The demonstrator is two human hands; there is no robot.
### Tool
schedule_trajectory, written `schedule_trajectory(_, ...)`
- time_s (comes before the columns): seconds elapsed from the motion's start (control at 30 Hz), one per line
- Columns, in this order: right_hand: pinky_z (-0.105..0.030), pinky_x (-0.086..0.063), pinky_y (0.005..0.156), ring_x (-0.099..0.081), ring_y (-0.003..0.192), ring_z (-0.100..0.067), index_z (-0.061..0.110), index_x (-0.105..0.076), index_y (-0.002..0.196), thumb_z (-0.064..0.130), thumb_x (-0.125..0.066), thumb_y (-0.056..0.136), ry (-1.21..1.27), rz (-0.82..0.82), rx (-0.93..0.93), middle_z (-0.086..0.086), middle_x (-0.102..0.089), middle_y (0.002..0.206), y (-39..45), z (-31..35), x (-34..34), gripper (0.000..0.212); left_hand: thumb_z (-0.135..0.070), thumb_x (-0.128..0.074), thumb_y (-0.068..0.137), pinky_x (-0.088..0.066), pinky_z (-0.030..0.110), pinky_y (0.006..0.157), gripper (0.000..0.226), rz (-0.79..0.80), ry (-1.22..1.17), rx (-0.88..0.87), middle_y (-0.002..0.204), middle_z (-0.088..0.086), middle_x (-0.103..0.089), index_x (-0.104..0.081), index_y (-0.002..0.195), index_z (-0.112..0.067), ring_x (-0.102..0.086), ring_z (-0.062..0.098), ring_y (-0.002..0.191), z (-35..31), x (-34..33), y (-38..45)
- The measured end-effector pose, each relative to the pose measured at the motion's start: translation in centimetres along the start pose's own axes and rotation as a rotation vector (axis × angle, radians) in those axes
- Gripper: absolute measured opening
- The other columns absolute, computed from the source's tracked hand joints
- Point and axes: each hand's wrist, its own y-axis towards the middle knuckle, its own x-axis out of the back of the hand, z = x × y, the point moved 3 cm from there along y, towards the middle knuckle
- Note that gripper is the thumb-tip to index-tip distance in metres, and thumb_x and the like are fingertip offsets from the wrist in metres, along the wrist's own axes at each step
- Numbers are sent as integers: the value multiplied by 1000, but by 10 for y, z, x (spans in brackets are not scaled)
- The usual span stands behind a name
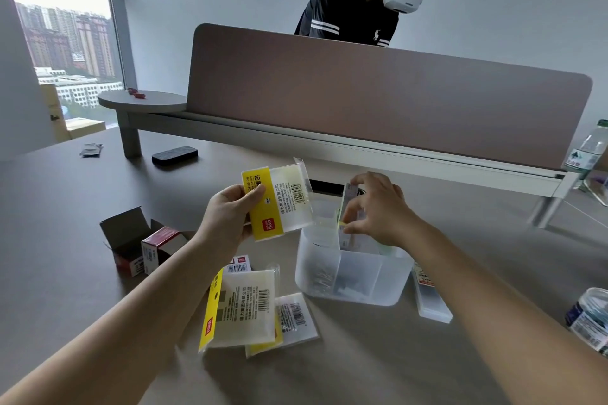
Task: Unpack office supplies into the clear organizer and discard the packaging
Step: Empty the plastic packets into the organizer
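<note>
Fingers of right hand pinch a pale-yellow sticky-note pad over the clear organizer, at its rear compartment. Left hand grips a yellow-banded plastic wrapper, held above the desk. Two more wrappers lie flat near the organizer's left side.

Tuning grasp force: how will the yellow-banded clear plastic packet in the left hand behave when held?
The yellow-banded clear plastic packet is probably light: the left hand holds it up by one edge. Its thin film looks floppy, with a loose flap on top. The glossy surface may be slippery.
</note>
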Motion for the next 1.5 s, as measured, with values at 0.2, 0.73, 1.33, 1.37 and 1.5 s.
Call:
schedule_trajectory(0.2, -34, -21, 106, -26, 128, -21, 16, -67, 90, 24, -63, 81, 193, -31, -47, -6, -37, 129, 3, -3, 14, 13, -15, -48, 88, -56, 27, 55, 11, -5, 16, -3, 86, 4, -63, -56, 82, -14, -61, 18, 78, 0, 3, 4)
schedule_trajectory(0.73, -19, -41, 70, -54, 71, -10, 11, -63, 83, 5, -66, 76, 436, -89, -42, 1, -59, 76, 7, -9, 9, 10, -16, -47, 89, -56, 27, 57, 11, -4, 20, 9, 85, 3, -63, -56, 82, -15, -61, 18, 78, 4, 0, 7)
schedule_trajectory(1.33, -27, -32, 104, -38, 132, -20, 14, -30, 138, 0, -37, 91, 523, -5, -81, -5, -39, 144, -27, -4, -2, 50, -15, -49, 88, -55, 25, 50, 12, -89, 107, -38, 80, 5, -63, -57, 79, -13, -62, 18, 70, -7, 16, -50)
schedule_trajectory(1.37, -28, -31, 105, -38, 132, -22, 15, -30, 138, -1, -36, 90, 513, -19, -81, -5, -38, 146, -26, -5, -1, 51, -15, -50, 88, -55, 24, 49, 12, -102, 111, -40, 80, 5, -63, -57, 79, -13, -62, 17, 68, -7, 19, -52)
schedule_trajectory(1.5, -20, -28, 95, -39, 130, -22, 15, -38, 134, 6, -43, 90, 481, -196, -118, -6, -40, 143, -38, -7, 9, 44, -15, -51, 88, -56, 26, 50, 12, -123, 128, -29, 79, 5, -64, -57, 78, -13, -66, 9, 54, -9, 21, -60)
